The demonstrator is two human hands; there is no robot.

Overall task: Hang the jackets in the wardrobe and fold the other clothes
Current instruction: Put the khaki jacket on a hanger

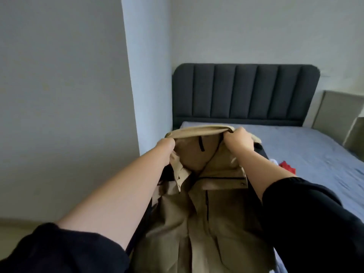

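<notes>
A tan jacket (214, 217) hangs in front of me, held up by its collar above the near end of the bed. My left hand (166, 147) grips the left side of the collar, fingers tucked into the cloth. My right hand (238, 139) grips the right side of the collar. The jacket's front is open, showing a black loop inside the neck and a dark zip down the chest. A dark garment (260, 148) shows behind the jacket's edges; what it is I cannot tell.
The bed (307, 146) with a blue-grey sheet runs to a dark padded headboard (246, 91). Red and white clothes (286, 166) lie on the sheet at right. A white wall corner (145, 75) stands left of the bed.
</notes>
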